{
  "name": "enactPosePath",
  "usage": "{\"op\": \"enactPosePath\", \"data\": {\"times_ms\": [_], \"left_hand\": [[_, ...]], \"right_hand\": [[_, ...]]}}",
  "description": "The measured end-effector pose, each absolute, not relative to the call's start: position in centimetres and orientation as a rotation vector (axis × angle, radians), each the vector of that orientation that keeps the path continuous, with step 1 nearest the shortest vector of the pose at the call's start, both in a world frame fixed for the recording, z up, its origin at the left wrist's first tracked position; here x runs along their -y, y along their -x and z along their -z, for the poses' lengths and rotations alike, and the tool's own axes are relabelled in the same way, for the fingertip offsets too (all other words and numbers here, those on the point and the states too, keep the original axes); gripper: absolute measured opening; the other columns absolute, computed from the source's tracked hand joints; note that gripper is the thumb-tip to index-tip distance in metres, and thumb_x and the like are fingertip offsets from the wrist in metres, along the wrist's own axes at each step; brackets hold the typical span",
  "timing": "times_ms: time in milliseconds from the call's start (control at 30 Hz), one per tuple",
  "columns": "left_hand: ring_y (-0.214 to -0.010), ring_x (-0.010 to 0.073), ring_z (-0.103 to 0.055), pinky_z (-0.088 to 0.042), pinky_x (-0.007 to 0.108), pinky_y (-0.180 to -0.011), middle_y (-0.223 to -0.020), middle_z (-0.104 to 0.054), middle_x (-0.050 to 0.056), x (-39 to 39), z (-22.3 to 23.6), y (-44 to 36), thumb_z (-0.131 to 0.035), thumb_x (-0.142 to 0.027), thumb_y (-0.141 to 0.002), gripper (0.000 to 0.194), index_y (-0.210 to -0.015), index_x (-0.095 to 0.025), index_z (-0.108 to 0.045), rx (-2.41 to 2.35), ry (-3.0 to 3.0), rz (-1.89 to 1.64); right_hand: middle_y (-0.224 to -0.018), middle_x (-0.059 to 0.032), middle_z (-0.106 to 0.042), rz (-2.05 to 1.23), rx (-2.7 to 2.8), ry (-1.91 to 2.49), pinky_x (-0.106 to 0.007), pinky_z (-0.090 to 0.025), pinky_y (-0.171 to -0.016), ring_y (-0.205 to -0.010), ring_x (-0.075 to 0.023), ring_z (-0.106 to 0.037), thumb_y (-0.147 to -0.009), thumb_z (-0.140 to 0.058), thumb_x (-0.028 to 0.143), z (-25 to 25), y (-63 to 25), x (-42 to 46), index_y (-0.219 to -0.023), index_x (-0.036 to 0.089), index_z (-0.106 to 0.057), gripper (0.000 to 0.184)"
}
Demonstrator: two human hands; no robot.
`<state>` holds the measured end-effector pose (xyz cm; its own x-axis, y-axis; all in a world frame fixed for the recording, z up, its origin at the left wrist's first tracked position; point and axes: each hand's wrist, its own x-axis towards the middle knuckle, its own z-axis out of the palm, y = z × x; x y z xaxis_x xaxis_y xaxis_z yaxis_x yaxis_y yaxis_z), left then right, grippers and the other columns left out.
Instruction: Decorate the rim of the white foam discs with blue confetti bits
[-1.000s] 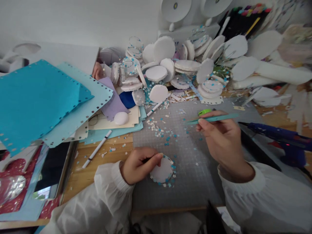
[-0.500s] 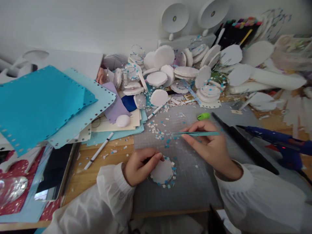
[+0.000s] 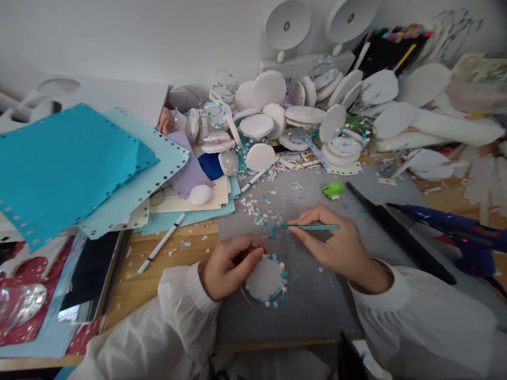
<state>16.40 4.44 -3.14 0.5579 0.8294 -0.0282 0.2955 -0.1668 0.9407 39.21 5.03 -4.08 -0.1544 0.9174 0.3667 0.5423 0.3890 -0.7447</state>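
Between the thumb and fingers of my right hand [image 3: 335,240] are teal tweezers [image 3: 312,227], their tips pointing left, just by small blue and white paper flowers [image 3: 257,211] scattered on the grey cutting mat [image 3: 312,311]. My left hand [image 3: 233,266] is closed at the upper left edge of a round white disc [image 3: 264,279], pinching its rim, where a thin wire seems to run. Blue and white paper pieces line the disc's right and lower edge. What exactly sits in the left fingertips is too small to make out.
White discs [image 3: 257,126] heap along the back. A blue glue gun [image 3: 455,227] and a black stick-like tool [image 3: 400,232] lie at right, a green clip-like piece [image 3: 332,190] near them. Blue punched paper sheets [image 3: 75,169], a white pen [image 3: 161,243] and a tablet [image 3: 89,277] are at left.
My right hand has shifted slightly left and down with the tweezers, whose tips now sit closer to the blue paper flowers. My left hand stays on the disc.
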Motion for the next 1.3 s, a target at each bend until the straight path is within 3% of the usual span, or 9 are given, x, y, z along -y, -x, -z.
{"op": "enactPosePath", "data": {"times_ms": [367, 767, 1067, 1300], "left_hand": [[-0.056, 0.0092, -0.048, -0.038, 0.019, -0.052, -0.064, -0.056, 0.001, -4.6, 3.6, -16.5, -0.047, -0.034, -0.092, 0.029, -0.087, -0.011, -0.064, -1.007, -1.604, -0.711], [-0.048, 0.0073, -0.044, -0.034, 0.017, -0.043, -0.058, -0.054, -0.001, -4.5, 3.8, -16.9, -0.059, -0.036, -0.085, 0.030, -0.099, -0.010, -0.064, -0.984, -1.474, -0.777], [-0.046, 0.0071, -0.049, -0.037, 0.015, -0.043, -0.054, -0.057, 0.000, -4.3, 4.0, -16.8, -0.058, -0.032, -0.087, 0.025, -0.091, -0.009, -0.067, -0.992, -1.493, -0.775], [-0.045, 0.0076, -0.050, -0.039, 0.016, -0.042, -0.055, -0.059, 0.001, -4.2, 3.8, -16.9, -0.057, -0.039, -0.086, 0.031, -0.091, -0.010, -0.068, -1.023, -1.493, -0.760]], "right_hand": [[-0.078, -0.0012, -0.069, -0.577, 1.681, 1.173, -0.031, -0.052, -0.066, -0.076, -0.0184, -0.067, -0.072, -0.071, 0.015, 3.8, -39.1, -4.7, -0.078, 0.023, -0.058, 0.017], [-0.076, 0.0000, -0.070, -0.884, 1.521, 0.946, -0.032, -0.057, -0.063, -0.073, -0.0177, -0.069, -0.073, -0.068, 0.007, 2.3, -37.5, -3.1, -0.080, 0.025, -0.055, 0.024], [-0.073, 0.0016, -0.066, -0.902, 1.521, 0.965, -0.028, -0.057, -0.062, -0.073, -0.0167, -0.070, -0.073, -0.068, 0.007, 2.5, -37.3, -3.2, -0.079, 0.025, -0.054, 0.023], [-0.076, -0.0001, -0.065, -0.959, 1.447, 1.001, -0.029, -0.057, -0.064, -0.071, -0.0162, -0.068, -0.074, -0.069, 0.011, 2.4, -37.4, -3.5, -0.079, 0.024, -0.054, 0.020]]}}
